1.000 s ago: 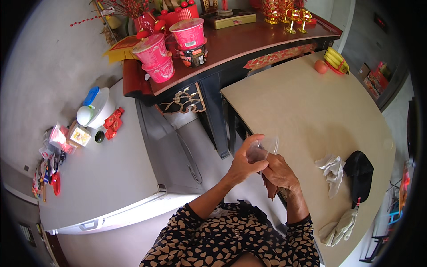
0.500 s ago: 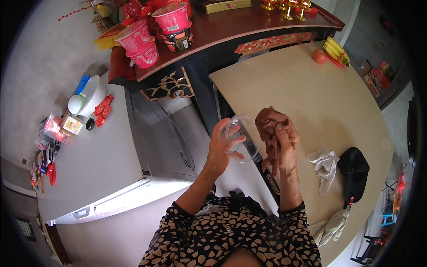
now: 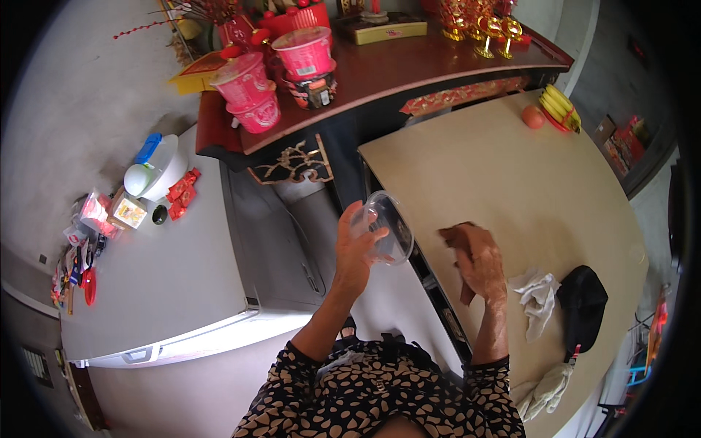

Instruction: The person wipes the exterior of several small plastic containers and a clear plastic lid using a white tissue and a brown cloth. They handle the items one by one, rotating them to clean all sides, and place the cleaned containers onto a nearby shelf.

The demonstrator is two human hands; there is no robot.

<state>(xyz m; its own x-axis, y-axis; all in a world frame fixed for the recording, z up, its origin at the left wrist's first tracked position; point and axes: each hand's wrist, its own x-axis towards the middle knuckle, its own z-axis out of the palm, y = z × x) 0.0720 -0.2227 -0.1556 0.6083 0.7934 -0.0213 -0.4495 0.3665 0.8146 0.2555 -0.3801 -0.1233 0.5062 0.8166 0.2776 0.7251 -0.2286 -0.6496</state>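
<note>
A clear plastic bowl (image 3: 394,232) is gripped in my left hand (image 3: 355,248), tilted on its side with its round mouth turned to the right. My right hand (image 3: 480,264) is over the beige table's (image 3: 453,168) near left edge, closed round a brown cloth (image 3: 466,293). Most of the cloth is hidden under the palm; a corner hangs below the fingers. A gap separates the two hands. Right of my right hand lies a crumpled white cloth (image 3: 539,296), beside a black cap (image 3: 583,303).
Pale work gloves (image 3: 548,390) lie at the table's near right; bananas (image 3: 559,108) and a round reddish fruit (image 3: 533,117) sit at its far end. A dark red cabinet (image 3: 387,80) bearing pink tubs (image 3: 303,51) stands behind. At left, a white-topped fridge (image 3: 161,277) holds a white bowl (image 3: 169,171).
My right hand has lowered and moved right, away from the bowl, turning palm down with the brown cloth bunched in it. My left hand still holds the bowl. The view has tipped up slightly.
</note>
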